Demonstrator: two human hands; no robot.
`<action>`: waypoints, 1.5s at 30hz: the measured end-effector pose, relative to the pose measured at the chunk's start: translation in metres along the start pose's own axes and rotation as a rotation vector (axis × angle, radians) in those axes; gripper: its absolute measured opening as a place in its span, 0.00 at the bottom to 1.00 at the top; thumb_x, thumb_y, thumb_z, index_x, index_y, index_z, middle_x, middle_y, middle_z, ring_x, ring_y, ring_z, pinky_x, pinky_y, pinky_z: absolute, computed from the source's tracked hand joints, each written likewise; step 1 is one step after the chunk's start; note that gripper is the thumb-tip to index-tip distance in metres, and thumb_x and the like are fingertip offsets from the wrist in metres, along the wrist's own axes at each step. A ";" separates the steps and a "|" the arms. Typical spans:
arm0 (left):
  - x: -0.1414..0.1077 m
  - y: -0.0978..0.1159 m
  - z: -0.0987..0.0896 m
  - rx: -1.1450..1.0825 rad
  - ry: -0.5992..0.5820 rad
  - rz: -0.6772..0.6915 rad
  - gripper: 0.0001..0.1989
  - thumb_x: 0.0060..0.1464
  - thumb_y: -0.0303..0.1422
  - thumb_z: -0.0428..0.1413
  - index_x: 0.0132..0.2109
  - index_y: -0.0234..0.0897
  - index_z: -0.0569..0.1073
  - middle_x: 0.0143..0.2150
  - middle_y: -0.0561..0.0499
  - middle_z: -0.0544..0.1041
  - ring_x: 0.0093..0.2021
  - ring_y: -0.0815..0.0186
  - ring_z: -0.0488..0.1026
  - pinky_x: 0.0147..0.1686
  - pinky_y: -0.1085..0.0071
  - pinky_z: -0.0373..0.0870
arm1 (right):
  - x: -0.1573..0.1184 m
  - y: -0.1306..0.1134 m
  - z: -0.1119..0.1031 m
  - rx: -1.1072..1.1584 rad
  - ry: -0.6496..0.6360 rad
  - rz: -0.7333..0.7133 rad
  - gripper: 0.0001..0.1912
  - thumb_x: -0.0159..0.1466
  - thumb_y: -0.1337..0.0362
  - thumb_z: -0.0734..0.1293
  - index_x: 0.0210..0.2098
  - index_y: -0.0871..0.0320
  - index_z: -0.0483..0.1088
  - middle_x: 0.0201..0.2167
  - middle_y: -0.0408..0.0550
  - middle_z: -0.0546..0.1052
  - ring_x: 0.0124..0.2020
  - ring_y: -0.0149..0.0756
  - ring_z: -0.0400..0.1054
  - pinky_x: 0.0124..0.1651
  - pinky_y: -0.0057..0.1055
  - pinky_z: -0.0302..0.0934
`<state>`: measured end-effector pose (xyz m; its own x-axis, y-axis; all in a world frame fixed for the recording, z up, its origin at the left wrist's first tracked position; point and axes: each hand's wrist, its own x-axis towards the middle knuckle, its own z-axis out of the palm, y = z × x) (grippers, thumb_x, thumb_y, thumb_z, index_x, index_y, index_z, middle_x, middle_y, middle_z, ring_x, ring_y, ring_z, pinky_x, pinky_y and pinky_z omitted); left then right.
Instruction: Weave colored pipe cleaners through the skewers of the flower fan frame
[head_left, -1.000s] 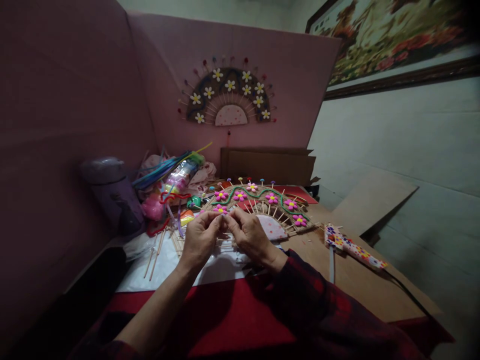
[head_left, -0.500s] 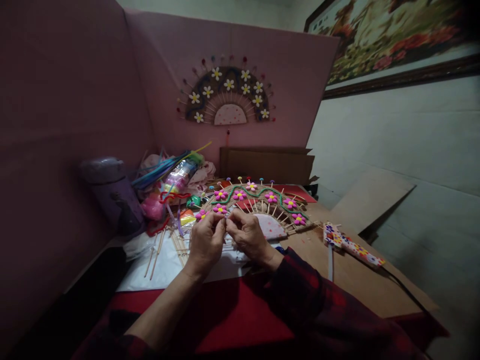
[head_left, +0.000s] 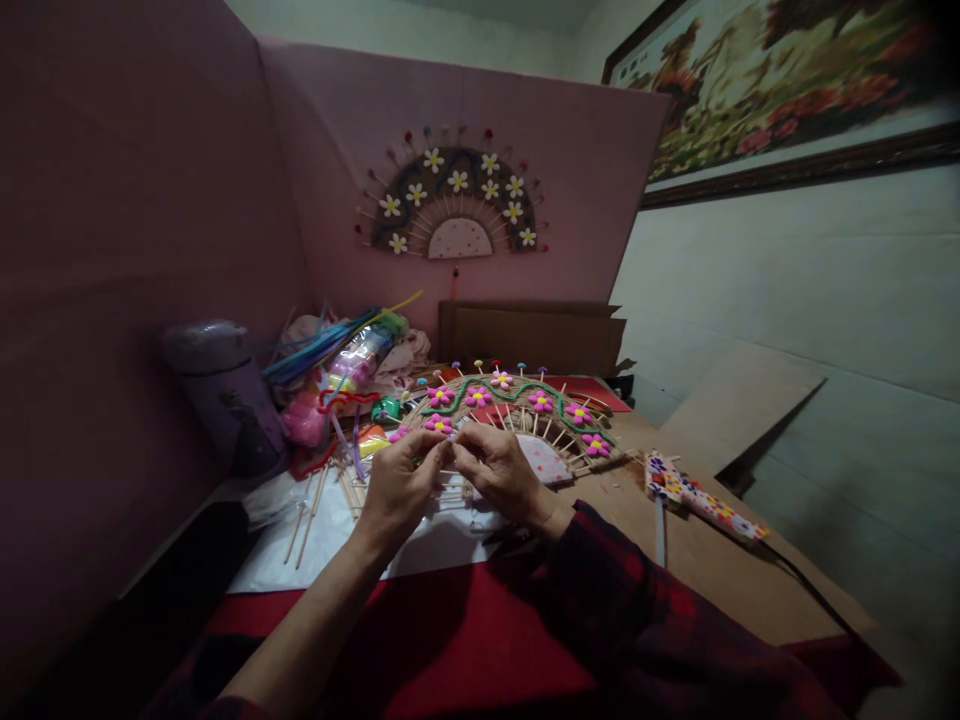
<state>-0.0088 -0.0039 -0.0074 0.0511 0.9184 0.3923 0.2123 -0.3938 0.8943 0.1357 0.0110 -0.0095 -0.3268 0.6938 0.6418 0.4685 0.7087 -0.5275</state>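
My left hand (head_left: 401,485) and my right hand (head_left: 506,472) meet fingertip to fingertip in front of a fan-shaped piece (head_left: 540,402). Both are closed in a pinch on something too small to make out. The fan-shaped piece lies behind them, with pink flowers, a wavy green strip, thin sticks and a pale dotted half-circle (head_left: 544,460). Its lower left part is hidden by my hands. Thin wooden sticks (head_left: 311,518) rest on a white sheet (head_left: 259,565) left of my left hand.
A purple bottle (head_left: 229,400) stands at the left, beside bagged coloured materials (head_left: 358,355). A flowered glue gun (head_left: 701,497) with a cord lies on brown cardboard (head_left: 720,590) at the right. Another fan (head_left: 459,180) hangs on the pink panel (head_left: 577,150).
My left hand has shifted slightly left and down, and its fingertips are a little more apart from my right hand's. The view has tilted slightly.
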 end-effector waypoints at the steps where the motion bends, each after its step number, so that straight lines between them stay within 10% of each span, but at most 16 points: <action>1: 0.000 0.000 0.000 -0.001 0.000 0.001 0.09 0.48 0.36 0.55 0.32 0.35 0.74 0.25 0.52 0.73 0.20 0.71 0.67 0.17 0.77 0.63 | 0.000 0.000 0.000 -0.004 -0.009 -0.003 0.08 0.59 0.68 0.59 0.23 0.57 0.61 0.20 0.39 0.63 0.24 0.28 0.56 0.27 0.25 0.49; 14: 0.000 0.001 0.001 -0.186 0.089 -0.089 0.11 0.47 0.38 0.56 0.30 0.33 0.69 0.20 0.56 0.69 0.15 0.72 0.64 0.14 0.76 0.61 | -0.004 -0.004 0.007 -0.116 0.033 -0.039 0.09 0.62 0.66 0.58 0.25 0.58 0.63 0.22 0.42 0.66 0.25 0.30 0.59 0.29 0.26 0.51; 25: 0.005 -0.005 -0.006 0.487 -0.037 0.293 0.08 0.47 0.25 0.49 0.24 0.37 0.69 0.19 0.54 0.68 0.22 0.70 0.63 0.23 0.74 0.56 | 0.001 0.003 -0.008 -0.487 -0.220 -0.461 0.09 0.59 0.76 0.56 0.30 0.60 0.64 0.28 0.50 0.68 0.32 0.37 0.58 0.36 0.33 0.55; 37: 0.003 0.006 -0.004 -0.252 -0.185 -0.161 0.11 0.43 0.37 0.58 0.27 0.33 0.70 0.19 0.55 0.70 0.15 0.73 0.65 0.15 0.76 0.62 | 0.000 -0.003 0.004 0.404 0.101 0.187 0.04 0.57 0.68 0.61 0.26 0.58 0.65 0.22 0.41 0.68 0.24 0.29 0.62 0.28 0.26 0.57; 45: 0.001 0.012 0.000 -0.393 -0.124 -0.248 0.15 0.37 0.39 0.63 0.28 0.30 0.71 0.21 0.52 0.72 0.19 0.72 0.68 0.18 0.74 0.70 | -0.003 -0.009 0.005 0.251 0.197 0.177 0.05 0.58 0.68 0.62 0.26 0.59 0.66 0.21 0.42 0.68 0.23 0.30 0.62 0.28 0.27 0.57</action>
<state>-0.0063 -0.0083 0.0038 0.1671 0.9745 0.1498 -0.1509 -0.1249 0.9806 0.1286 0.0033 -0.0095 -0.0825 0.7878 0.6104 0.2795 0.6062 -0.7446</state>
